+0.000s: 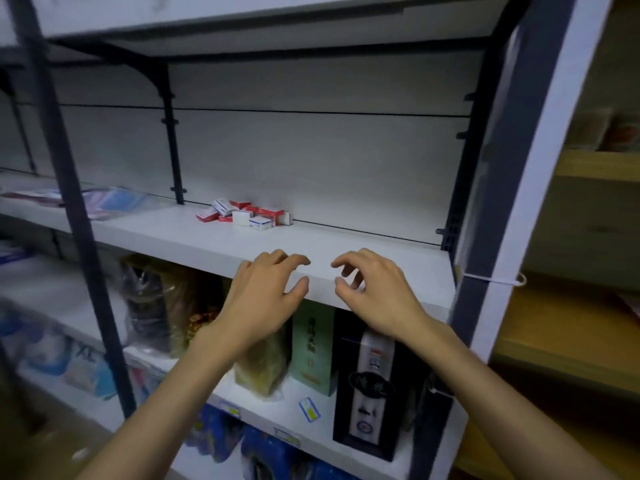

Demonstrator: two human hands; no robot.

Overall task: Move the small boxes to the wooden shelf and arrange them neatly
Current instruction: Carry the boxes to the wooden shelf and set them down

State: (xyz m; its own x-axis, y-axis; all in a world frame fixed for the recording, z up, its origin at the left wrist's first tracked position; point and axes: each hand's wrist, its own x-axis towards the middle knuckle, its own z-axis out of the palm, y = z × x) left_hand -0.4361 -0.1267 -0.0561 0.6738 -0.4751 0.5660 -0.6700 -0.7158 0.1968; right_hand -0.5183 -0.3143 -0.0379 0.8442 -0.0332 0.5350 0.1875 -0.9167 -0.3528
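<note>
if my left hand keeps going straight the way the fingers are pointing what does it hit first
Probably nothing at first: the left hand points over bare white shelf. The pile of small boxes sits further back, slightly left of that line, though depth is hard to judge.

about nine small boxes [245,214], two hands [266,296]

Two bare forearms reach up from the bottom edge, no sleeve showing on either as far as the view runs. The left hand [266,299] and right hand [374,292] wear no gloves; no rings or watch seem present, though motion blur softens the fingers.
</note>
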